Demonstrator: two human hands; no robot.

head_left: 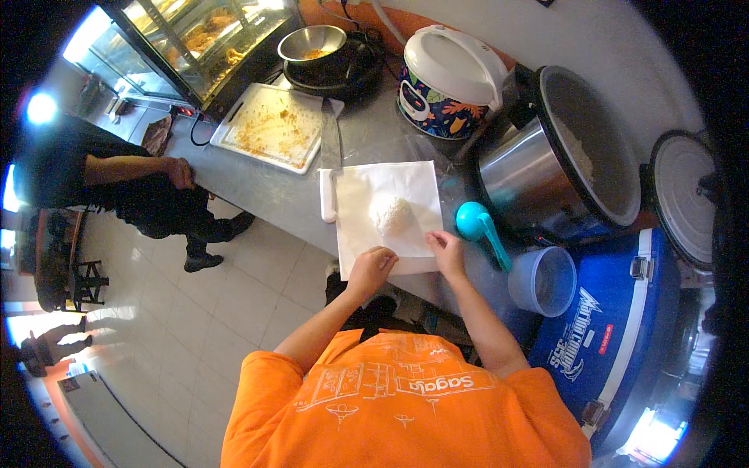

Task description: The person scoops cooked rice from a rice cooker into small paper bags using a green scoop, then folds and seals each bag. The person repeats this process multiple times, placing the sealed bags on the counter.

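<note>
A square white sheet of wrapping paper (pixel 360 221) lies on the metal counter with a rounded mound of white rice (pixel 390 214) on its middle. My left hand (pixel 373 270) is closed at the sheet's near edge, thumb and fingers pinching the paper. On the sheet's near right side, my right hand (pixel 445 253) pinches it too, fingertips together. A knife (pixel 331 144) with a white handle lies along the sheet's left side, its handle partly against the paper. To the right rests a turquoise rice scoop (pixel 471 221), close to my right hand but not touched by it.
A stained white cutting board (pixel 231 134), a steel bowl (pixel 312 40) and a patterned rice cooker (pixel 449 97) stand behind. On the right are a large steel rice pot (pixel 519 175), a clear plastic tub (pixel 541 282) and a blue cooler (pixel 616 327). A person (pixel 117 168) stands at left.
</note>
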